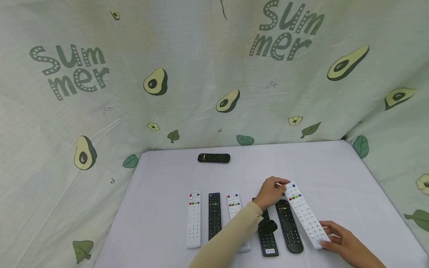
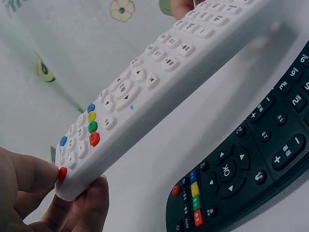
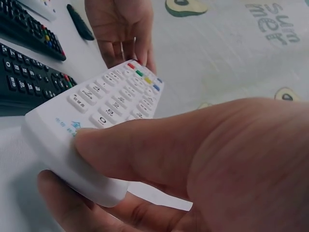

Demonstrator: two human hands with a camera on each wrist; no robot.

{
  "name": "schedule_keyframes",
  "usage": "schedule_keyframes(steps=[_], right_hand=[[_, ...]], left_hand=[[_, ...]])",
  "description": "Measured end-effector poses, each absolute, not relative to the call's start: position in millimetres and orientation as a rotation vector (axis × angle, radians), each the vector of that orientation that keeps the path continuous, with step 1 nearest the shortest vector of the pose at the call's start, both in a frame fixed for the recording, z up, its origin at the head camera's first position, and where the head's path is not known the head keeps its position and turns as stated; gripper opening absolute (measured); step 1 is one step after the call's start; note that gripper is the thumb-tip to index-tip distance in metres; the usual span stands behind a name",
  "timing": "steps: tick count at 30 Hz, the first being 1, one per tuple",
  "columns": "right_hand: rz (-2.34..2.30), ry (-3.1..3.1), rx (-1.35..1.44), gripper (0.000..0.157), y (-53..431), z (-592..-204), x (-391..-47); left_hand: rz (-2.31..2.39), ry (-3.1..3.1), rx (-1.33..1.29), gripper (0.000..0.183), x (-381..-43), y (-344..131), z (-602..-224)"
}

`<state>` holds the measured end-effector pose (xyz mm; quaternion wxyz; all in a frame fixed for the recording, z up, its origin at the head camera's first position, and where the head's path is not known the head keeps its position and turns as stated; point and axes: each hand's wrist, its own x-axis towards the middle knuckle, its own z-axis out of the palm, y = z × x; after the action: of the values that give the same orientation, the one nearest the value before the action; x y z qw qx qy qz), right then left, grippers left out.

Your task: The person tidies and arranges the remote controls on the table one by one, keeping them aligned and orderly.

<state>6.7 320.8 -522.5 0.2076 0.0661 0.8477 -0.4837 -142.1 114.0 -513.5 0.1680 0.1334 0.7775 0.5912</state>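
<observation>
Between both hands is a white remote control (image 1: 305, 216), tilted, with colored buttons toward its far end. My left hand (image 1: 270, 192) pinches that far end, thumb near the red button in the left wrist view. The near end is gripped by my right hand (image 1: 345, 240), its thumb (image 3: 125, 145) on the top face and its fingers underneath. In the left wrist view, a shadow lies on the white cloth below the raised remote. Just left of it lies a black remote (image 1: 289, 227) with a rounded end.
A row of remotes continues leftward: a black one (image 1: 269, 245) partly under my left wrist, a white one (image 1: 234, 203) partly behind my forearm, a black one (image 1: 214, 212) and a white one (image 1: 193, 223). Farther back, another black remote (image 1: 213, 158) lies sideways. Printed cloth (image 1: 187, 48) hangs behind the table.
</observation>
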Motion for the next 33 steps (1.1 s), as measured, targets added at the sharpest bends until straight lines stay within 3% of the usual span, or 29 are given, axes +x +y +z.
schedule_keyframes(steps=[20,33], right_hand=[[-1.244,2.331,0.179,0.068,323,-534,10],[-1.062,2.355,0.374,0.075,322,-544,10]], left_hand=[[1.379,2.305,0.593,0.025,-136,134,-520],[1.071,2.419,0.740,0.034,-131,144,-520]])
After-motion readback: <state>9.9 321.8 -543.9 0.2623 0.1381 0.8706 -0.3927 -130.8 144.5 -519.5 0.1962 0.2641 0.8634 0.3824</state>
